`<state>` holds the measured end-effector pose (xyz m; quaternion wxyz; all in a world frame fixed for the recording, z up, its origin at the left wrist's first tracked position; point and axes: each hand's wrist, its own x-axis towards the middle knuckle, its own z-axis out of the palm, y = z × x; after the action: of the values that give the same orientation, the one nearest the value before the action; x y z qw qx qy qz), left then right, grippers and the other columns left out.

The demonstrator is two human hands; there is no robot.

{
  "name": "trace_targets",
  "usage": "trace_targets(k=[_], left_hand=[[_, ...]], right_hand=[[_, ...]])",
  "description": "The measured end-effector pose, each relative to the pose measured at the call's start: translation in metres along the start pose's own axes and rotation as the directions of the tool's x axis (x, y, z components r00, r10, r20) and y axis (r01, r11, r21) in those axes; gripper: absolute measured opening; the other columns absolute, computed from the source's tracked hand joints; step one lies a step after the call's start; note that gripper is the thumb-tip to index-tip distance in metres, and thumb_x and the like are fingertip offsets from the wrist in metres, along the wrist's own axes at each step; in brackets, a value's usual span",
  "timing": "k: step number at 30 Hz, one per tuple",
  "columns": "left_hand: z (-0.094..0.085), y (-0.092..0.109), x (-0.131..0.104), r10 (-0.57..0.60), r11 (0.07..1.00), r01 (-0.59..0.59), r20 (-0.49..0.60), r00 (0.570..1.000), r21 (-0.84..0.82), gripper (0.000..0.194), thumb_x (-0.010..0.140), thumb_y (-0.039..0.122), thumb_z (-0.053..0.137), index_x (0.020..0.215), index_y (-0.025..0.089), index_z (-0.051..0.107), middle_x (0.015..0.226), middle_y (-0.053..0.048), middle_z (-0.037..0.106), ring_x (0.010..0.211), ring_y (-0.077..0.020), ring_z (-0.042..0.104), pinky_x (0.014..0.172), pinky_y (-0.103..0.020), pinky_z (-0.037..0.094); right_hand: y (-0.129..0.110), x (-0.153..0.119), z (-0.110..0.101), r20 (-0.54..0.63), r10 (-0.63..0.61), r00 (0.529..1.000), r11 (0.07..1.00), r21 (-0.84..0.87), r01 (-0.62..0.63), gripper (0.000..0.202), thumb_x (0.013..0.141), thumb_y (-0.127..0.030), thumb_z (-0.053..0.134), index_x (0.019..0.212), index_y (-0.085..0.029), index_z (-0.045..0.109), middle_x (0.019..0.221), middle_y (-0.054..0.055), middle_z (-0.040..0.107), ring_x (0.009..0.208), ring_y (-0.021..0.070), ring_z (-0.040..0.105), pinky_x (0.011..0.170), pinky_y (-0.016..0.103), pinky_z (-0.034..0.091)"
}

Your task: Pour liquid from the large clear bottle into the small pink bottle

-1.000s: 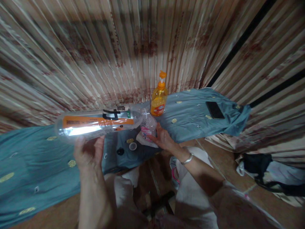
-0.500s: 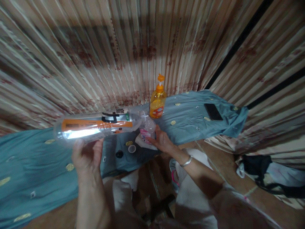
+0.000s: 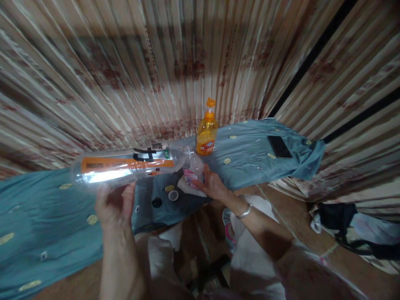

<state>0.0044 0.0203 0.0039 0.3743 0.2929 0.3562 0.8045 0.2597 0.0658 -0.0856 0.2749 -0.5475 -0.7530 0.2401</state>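
My left hand [image 3: 115, 204] is closed around the underside of a large clear plastic bottle [image 3: 128, 164] with an orange label, held nearly level. Its neck points right and meets the mouth of a smaller clear bottle [image 3: 193, 168] with a pink label. Whether liquid passes between them I cannot make out. My right hand [image 3: 212, 185] grips the small bottle, which tilts slightly over a white cloth or tissue [image 3: 184, 186]. A black cap [image 3: 157, 202] and a whitish round cap [image 3: 173, 195] lie on the cloth-covered surface below.
An orange pump bottle [image 3: 206, 135] stands just behind the small bottle. A dark phone [image 3: 279, 146] lies to the right on the blue-green cloth [image 3: 243, 166]. A pleated curtain [image 3: 187, 62] hangs behind. Dark and pale fabric items [image 3: 353, 229] lie at the lower right.
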Motion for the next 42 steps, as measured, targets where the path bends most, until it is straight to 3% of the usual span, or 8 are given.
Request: trace_targets(k=[11,15,19,28,32,35,38,42], left_hand=[[0.0,0.0,0.0,-0.012,0.998,0.015,-0.042,0.999,0.06,0.047,0.055,0.049,0.088,0.095,0.031,0.07,0.108,0.0,0.079,0.125,-0.0346,0.065,0.09,-0.046,0.063],[-0.004,0.001,0.001,-0.03,0.998,0.03,-0.004,1.0,0.057,0.046,0.054,0.049,0.09,0.093,0.034,0.07,0.109,0.002,0.079,0.12,-0.0347,0.068,0.087,-0.047,0.064],[-0.004,0.001,0.001,-0.019,0.998,0.02,-0.022,1.0,0.057,0.047,0.056,0.048,0.088,0.097,0.033,0.071,0.109,0.001,0.079,0.118,-0.0338,0.069,0.086,-0.046,0.064],[-0.004,0.001,0.0,-0.009,0.997,0.012,-0.044,0.999,0.071,0.05,0.054,0.048,0.088,0.099,0.033,0.071,0.109,0.0,0.078,0.125,-0.0346,0.065,0.1,-0.052,0.059],[-0.002,0.002,-0.001,-0.009,0.997,0.01,-0.019,1.0,0.073,0.044,0.059,0.044,0.085,0.1,0.035,0.071,0.109,-0.001,0.078,0.129,-0.0359,0.062,0.104,-0.056,0.056],[0.002,0.003,-0.003,-0.004,0.998,0.007,-0.043,0.999,0.061,0.05,0.058,0.044,0.086,0.105,0.035,0.071,0.114,-0.001,0.077,0.131,-0.0358,0.061,0.107,-0.056,0.054],[0.006,0.003,-0.004,0.011,0.999,-0.008,-0.071,0.997,0.044,0.06,0.055,0.047,0.088,0.11,0.033,0.07,0.119,0.0,0.076,0.133,-0.0349,0.059,0.11,-0.055,0.053],[0.008,0.004,-0.005,0.012,0.999,-0.01,-0.044,0.999,0.033,0.055,0.058,0.042,0.086,0.11,0.033,0.07,0.119,0.0,0.076,0.132,-0.0355,0.06,0.11,-0.056,0.052]], right_hand=[[0.002,0.0,0.002,-0.017,-0.034,0.999,0.999,0.013,0.034,0.06,0.086,-0.029,0.077,0.138,-0.017,0.049,0.109,0.016,0.075,0.096,0.0304,0.076,0.081,0.044,0.063],[-0.001,0.0,0.001,-0.01,0.002,1.0,1.0,0.012,-0.002,0.061,0.086,-0.031,0.077,0.137,-0.013,0.05,0.106,0.016,0.076,0.095,0.032,0.076,0.079,0.045,0.063],[0.001,0.001,0.002,-0.018,-0.013,1.0,1.0,0.017,0.014,0.059,0.086,-0.03,0.078,0.137,-0.017,0.051,0.099,0.013,0.076,0.09,0.0311,0.076,0.076,0.045,0.064],[0.004,0.0,0.005,-0.069,-0.101,0.993,0.994,0.021,0.103,0.06,0.087,-0.032,0.076,0.138,-0.012,0.05,0.098,0.014,0.075,0.083,0.0298,0.076,0.072,0.043,0.064],[0.003,0.001,0.005,-0.049,-0.065,0.997,0.998,0.017,0.065,0.058,0.086,-0.03,0.077,0.136,-0.013,0.051,0.099,0.015,0.076,0.089,0.0316,0.077,0.077,0.044,0.064],[0.003,0.001,0.005,-0.032,-0.05,0.998,0.998,0.025,0.051,0.059,0.085,-0.029,0.077,0.135,-0.012,0.05,0.101,0.017,0.077,0.093,0.0333,0.077,0.079,0.046,0.064],[0.004,0.001,0.005,-0.041,-0.06,0.997,0.997,0.049,0.062,0.058,0.086,-0.029,0.076,0.136,-0.016,0.049,0.104,0.014,0.077,0.092,0.0314,0.077,0.078,0.045,0.064],[0.003,0.0,0.004,-0.046,-0.064,0.997,0.997,0.05,0.066,0.055,0.087,-0.027,0.074,0.135,-0.02,0.05,0.104,0.012,0.076,0.091,0.0293,0.077,0.078,0.044,0.063]])
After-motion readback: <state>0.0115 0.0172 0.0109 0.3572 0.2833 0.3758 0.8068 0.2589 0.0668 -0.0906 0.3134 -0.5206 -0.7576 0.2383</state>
